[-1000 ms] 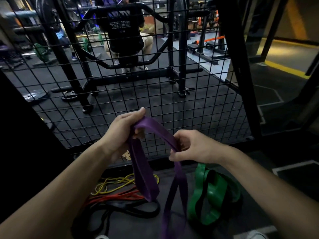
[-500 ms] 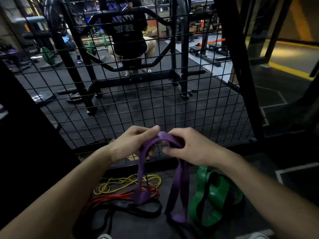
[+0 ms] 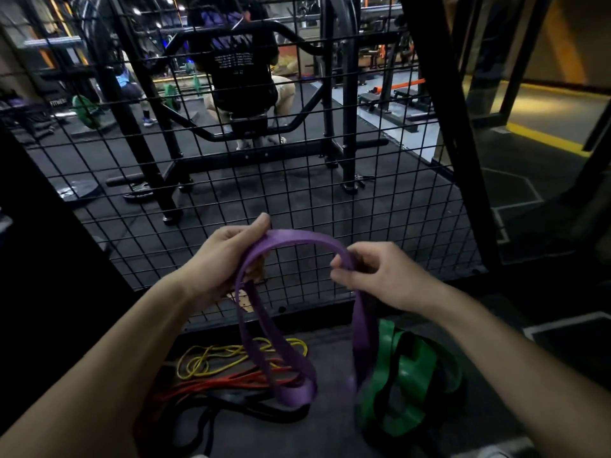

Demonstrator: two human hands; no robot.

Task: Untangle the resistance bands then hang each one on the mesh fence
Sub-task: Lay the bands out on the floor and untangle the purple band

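Both the left hand [image 3: 224, 259] and right hand [image 3: 380, 276] pinch the flat purple rubber resistance band [image 3: 297, 235] at mid-frame, spreading its top into an arch, probably readying it for the black wire mesh fence [image 3: 297, 193].

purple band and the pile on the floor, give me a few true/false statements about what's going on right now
1. Both hands hold the purple band. True: the left hand and right hand each grip it, with an arch of band between them.
2. The purple band already hangs on the mesh fence. False: it is held in front of the fence.
3. The green band lies on the floor below the right hand. True.
4. The yellow band is in the left hand. False: it lies on the floor, next to the red band.
5. A black band lies on the floor. True.
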